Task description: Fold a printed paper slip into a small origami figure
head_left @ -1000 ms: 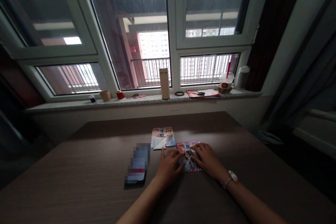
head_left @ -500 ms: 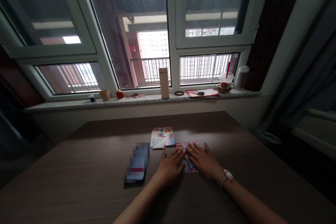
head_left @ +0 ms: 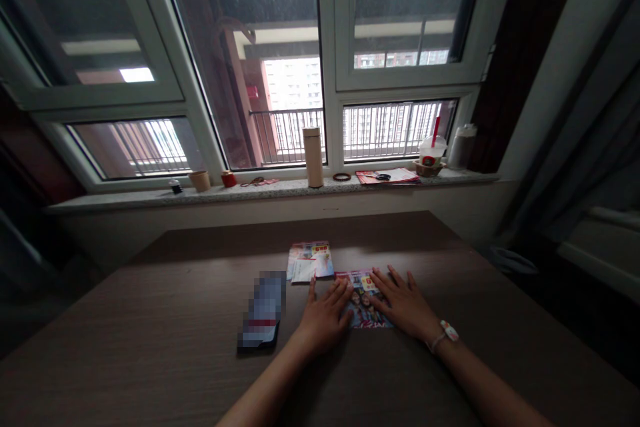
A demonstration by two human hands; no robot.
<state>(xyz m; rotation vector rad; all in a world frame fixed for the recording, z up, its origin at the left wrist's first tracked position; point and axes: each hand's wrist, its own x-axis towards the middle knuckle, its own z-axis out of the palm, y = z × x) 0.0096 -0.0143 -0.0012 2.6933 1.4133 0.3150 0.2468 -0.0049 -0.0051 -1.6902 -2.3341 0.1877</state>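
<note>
The left hand (head_left: 324, 320) and right hand (head_left: 403, 305) lie spread flat on a glossy multicoloured paper flyer (head_left: 365, 310) on the brown wood-grain bench (head_left: 150, 340).

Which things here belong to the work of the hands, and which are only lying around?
In use: left hand, right hand, the glossy printed flyer under them.
Lying about: the flyer stack, the blurred phone, the beige flask on the windowsill.

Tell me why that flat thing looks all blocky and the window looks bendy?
In the head view, the flat dark rectangular object is covered in coarse pixel blocks, hiding its surface; the white-framed window leans and bends toward the picture's edges, and bright daylight behind it leaves the room dim.
</note>
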